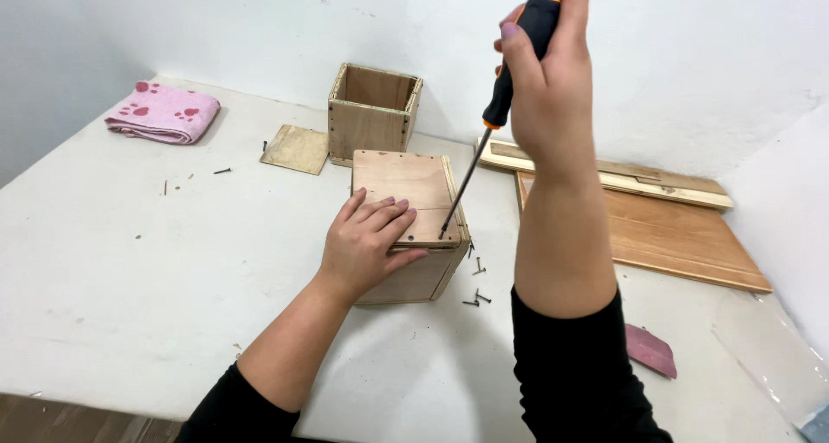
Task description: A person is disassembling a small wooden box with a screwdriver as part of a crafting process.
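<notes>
wooden box [406,227] | left hand [367,244] flat on top | right hand [544,72] gripping screwdriver [496,115]

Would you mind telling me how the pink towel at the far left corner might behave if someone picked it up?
The towel is folded soft cloth, so it would probably flop and unfold. It looks light. Lying flat on the table, it seems unlikely to roll.

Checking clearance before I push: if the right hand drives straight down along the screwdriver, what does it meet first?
The screwdriver in the right hand already appears to have its tip on the wooden box's lid, near the right edge.
</notes>
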